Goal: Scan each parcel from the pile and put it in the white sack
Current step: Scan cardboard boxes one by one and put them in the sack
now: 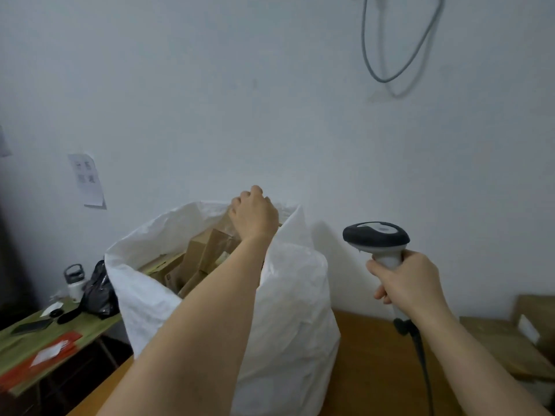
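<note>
White sack (288,295): stood upright on the brown desk (366,355), mouth open, its far rim against the wall.
Sack contents: several brown cardboard parcels (198,259) piled at odd angles, filling it close to the rim; some showed pale labels.
Left hand (255,217): reached over the sack's mouth at the far side, knuckles up, fingers curled downward. What they grasped, a parcel or the sack's rim, could not be told.
Right hand (411,280): to the right of the sack, fingers clenched around the grip of the scanner (377,238).
Scanner: grey and white with a dark head, held upright, head turned to the left; its black cable (423,364) dropped from the grip toward the near edge.
Parcel pile (510,340): flat brown boxes at the far right of the desk, one with a white label.
Green side desk (45,340): lower, to the left of the sack; it carried a white bottle (75,282) with a dark lid, a black bag (99,292) just beside it, and an orange envelope (48,355) nearer.
</note>
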